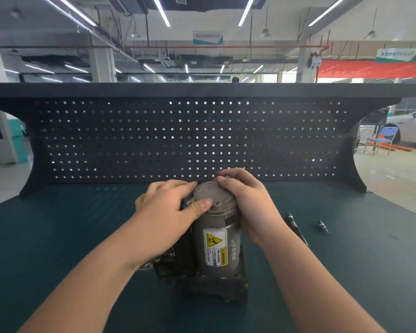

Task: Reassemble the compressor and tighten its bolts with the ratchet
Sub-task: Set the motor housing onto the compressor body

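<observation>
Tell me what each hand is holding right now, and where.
Both grip the round grey metal end cap atop the grey cylindrical compressor: left hand on its left rim, right hand on its right.

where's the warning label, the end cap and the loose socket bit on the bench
warning label [215,247]: head view, on its yellow triangle panel
end cap [213,194]: head view, on its flat top face
socket bit [322,227]: head view, mid-shaft

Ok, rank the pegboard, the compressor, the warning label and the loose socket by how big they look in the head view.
1. pegboard
2. compressor
3. warning label
4. loose socket

The pegboard stands farther back, so it is larger still than it looks.
</observation>
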A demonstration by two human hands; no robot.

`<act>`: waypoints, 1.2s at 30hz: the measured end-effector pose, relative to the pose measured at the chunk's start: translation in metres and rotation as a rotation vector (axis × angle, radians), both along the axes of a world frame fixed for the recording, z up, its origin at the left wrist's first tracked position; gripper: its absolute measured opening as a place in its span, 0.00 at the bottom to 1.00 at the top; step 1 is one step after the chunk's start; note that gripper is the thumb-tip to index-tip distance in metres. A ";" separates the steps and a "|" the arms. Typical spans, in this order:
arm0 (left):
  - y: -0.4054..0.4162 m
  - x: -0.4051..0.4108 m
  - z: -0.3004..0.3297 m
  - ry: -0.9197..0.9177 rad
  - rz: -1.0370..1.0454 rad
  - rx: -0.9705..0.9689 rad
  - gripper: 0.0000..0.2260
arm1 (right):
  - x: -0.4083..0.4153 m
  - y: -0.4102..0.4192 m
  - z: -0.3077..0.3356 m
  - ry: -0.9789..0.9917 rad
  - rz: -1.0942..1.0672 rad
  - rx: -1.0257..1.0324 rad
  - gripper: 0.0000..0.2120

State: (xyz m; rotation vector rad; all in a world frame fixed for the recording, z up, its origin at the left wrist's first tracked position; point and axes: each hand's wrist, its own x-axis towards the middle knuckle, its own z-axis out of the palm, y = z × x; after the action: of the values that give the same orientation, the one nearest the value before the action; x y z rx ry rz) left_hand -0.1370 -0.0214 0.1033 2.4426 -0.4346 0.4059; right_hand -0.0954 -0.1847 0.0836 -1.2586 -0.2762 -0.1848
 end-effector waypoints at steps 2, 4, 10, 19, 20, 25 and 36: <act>-0.007 0.003 -0.001 -0.013 0.032 0.027 0.26 | 0.003 -0.002 -0.002 -0.043 -0.057 0.018 0.06; -0.013 0.006 -0.001 -0.018 0.055 0.045 0.26 | 0.003 -0.004 -0.012 -0.186 -0.187 0.021 0.07; -0.013 0.013 -0.001 -0.035 0.058 0.059 0.28 | 0.003 0.002 -0.059 -0.618 -0.287 -0.375 0.23; 0.067 0.040 -0.008 -0.110 0.072 -0.715 0.10 | 0.008 0.002 -0.059 -0.651 -0.364 -0.434 0.28; 0.086 0.052 -0.014 -0.079 0.223 -0.680 0.10 | 0.008 0.003 -0.059 -0.659 -0.371 -0.438 0.28; 0.144 0.083 -0.068 0.454 0.675 -0.012 0.10 | 0.008 0.002 -0.060 -0.651 -0.360 -0.428 0.28; 0.142 0.089 -0.106 0.653 0.667 0.538 0.13 | 0.008 0.003 -0.060 -0.658 -0.349 -0.406 0.28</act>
State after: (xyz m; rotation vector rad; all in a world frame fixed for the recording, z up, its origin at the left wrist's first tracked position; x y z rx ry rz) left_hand -0.0477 0.1209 -0.0024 2.9971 0.6440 -0.3073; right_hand -0.0875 -0.1821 0.0234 -1.6181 -0.6825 -0.8859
